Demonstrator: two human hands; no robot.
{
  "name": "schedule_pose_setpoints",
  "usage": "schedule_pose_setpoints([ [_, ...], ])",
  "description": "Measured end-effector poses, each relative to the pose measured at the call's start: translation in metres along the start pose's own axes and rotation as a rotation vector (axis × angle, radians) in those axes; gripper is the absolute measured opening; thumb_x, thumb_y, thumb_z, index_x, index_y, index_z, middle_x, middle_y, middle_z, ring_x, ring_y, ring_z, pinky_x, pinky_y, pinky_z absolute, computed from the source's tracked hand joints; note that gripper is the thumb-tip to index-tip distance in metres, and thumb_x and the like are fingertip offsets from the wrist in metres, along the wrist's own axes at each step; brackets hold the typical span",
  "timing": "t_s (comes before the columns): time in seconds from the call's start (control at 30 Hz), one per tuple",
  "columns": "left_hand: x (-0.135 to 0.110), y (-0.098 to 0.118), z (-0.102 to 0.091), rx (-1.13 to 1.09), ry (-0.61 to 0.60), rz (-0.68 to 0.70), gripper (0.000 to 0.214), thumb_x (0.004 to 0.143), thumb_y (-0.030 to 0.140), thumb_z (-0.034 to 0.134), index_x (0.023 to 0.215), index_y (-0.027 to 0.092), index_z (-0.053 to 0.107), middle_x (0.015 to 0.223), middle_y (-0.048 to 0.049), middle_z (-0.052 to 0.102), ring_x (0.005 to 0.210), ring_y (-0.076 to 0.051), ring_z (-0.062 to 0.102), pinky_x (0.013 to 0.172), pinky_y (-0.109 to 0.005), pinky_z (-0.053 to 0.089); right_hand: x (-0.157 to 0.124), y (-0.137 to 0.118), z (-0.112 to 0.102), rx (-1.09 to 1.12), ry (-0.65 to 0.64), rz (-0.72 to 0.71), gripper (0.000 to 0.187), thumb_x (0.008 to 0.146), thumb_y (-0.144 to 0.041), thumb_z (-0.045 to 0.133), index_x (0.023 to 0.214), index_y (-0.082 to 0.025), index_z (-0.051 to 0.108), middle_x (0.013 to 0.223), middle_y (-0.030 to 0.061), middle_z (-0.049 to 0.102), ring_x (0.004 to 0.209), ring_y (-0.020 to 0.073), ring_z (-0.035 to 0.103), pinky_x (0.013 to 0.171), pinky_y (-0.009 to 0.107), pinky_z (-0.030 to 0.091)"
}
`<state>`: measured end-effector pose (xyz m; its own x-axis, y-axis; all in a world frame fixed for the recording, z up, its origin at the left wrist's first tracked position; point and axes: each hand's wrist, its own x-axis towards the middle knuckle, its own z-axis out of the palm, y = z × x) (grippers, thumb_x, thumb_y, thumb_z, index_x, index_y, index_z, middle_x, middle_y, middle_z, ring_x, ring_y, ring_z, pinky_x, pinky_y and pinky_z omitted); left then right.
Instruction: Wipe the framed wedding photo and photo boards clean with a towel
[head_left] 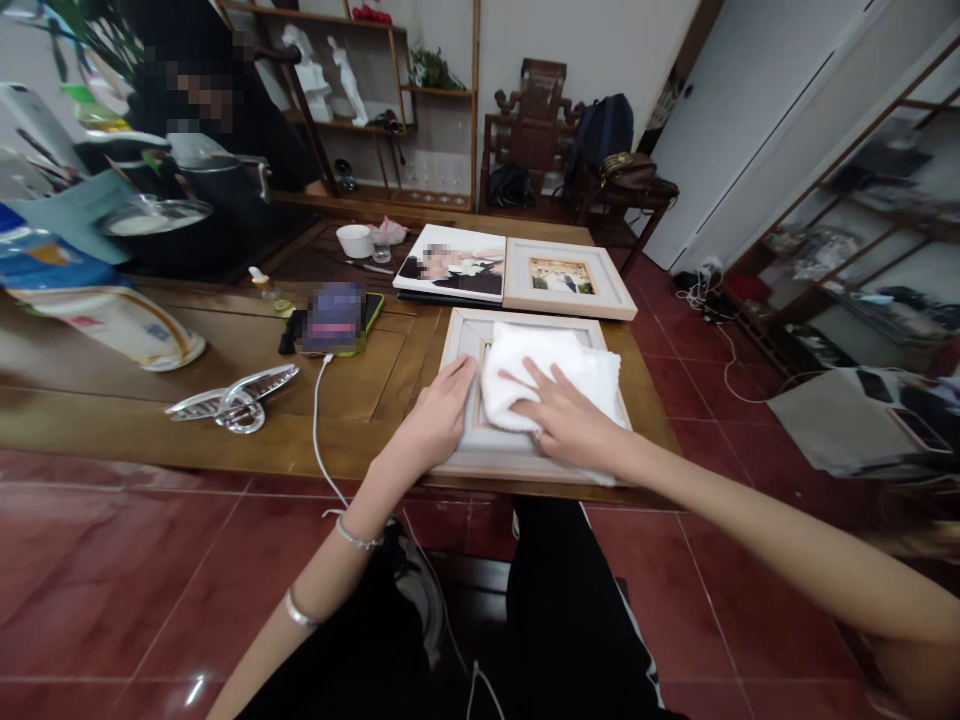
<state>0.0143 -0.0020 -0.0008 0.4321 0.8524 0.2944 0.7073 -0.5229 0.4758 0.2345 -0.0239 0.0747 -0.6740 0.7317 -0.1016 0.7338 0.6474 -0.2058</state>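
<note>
Black trousers [570, 600] are filling the bottom of the view, person sitting over glossy dark-red floor tiles [112, 560]. Two thin silver bracelets [352, 535] are sitting on the left forearm.

The left hand [442, 415] is lying flat on the left rail of a pale wooden picture frame [465, 335], fingers pressed together, gripping nothing. The right hand [570, 420] is pressing down on a folded white cloth [559, 360], fingers spread flat, not pinching. The cloth looks soft and fluffy like terry, and it is lying inside the frame.

The frame is rectangular with stepped, matte moulding, and it is lying flat at the near edge of the brown wooden bench [225, 440]. Judging progress: the cloth is covering most of the middle and right side, while the left and near rails are showing bare. Whether any part is already wiped, cannot tell.

Left of it, a white charging cable [319, 420] is hanging over the bench edge and running up to a phone [337, 320] in a green case. Shiny metal tongs [232, 400] are lying further left.

Behind the frame, a glossy photo album [454, 265] and a second pale frame [525, 295] are lying side by side, touching. A small white bowl [354, 240] is standing beyond them.

Far back, another person in dark clothing [247, 130] is sitting behind the bench, and a carved wooden chair [536, 120] is standing against the wall.
</note>
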Motion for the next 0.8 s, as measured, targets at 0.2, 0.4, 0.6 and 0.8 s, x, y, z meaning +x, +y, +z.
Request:
schedule_pose_setpoints([
  [0.2, 0.000, 0.001, 0.000, 0.004, 0.013, 0.022, 0.051, 0.094, 0.015, 0.031, 0.144, 0.005, 0.035, 0.149, -0.0208, 0.039, 0.144, -0.026, 0.028, 0.115, -0.050, 0.032, 0.070, 0.037, -0.004, -0.087, 0.190, 0.092, 0.061, 0.080, -0.007, 0.049, 0.140, -0.016, 0.045, 0.161, 0.0117, 0.017, 0.147, 0.0427, 0.004, 0.111, 0.070, 0.016],
  [0.4, 0.001, 0.003, 0.000, 0.027, 0.022, 0.012, 0.044, 0.096, 0.018, 0.032, 0.137, 0.008, 0.047, 0.144, -0.0174, 0.047, 0.142, -0.027, 0.031, 0.114, -0.051, 0.032, 0.116, 0.028, -0.017, -0.175, 0.091, -0.113, 0.066, 0.074, 0.004, 0.047, 0.136, -0.018, 0.050, 0.159, 0.0098, 0.024, 0.147, 0.0385, 0.009, 0.112, 0.070, 0.014],
  [0.6, 0.002, 0.006, -0.003, 0.010, 0.016, 0.012, 0.044, 0.097, 0.018, 0.032, 0.138, 0.009, 0.044, 0.145, -0.0164, 0.047, 0.142, -0.026, 0.032, 0.114, -0.051, 0.033, 0.091, 0.031, -0.024, -0.257, 0.025, -0.071, 0.064, 0.071, 0.008, 0.042, 0.128, -0.018, 0.059, 0.156, 0.0077, 0.032, 0.146, 0.0363, 0.017, 0.111, 0.066, 0.023],
  [0.8, 0.001, 0.006, -0.003, 0.014, -0.003, -0.005, 0.044, 0.097, 0.019, 0.031, 0.137, 0.007, 0.046, 0.147, -0.0174, 0.044, 0.143, -0.025, 0.030, 0.115, -0.050, 0.032, 0.030, 0.072, -0.042, -0.298, -0.052, 0.142, 0.057, 0.070, 0.006, 0.041, 0.111, -0.022, 0.069, 0.152, 0.0019, 0.040, 0.145, 0.0325, 0.024, 0.112, 0.063, 0.027],
])
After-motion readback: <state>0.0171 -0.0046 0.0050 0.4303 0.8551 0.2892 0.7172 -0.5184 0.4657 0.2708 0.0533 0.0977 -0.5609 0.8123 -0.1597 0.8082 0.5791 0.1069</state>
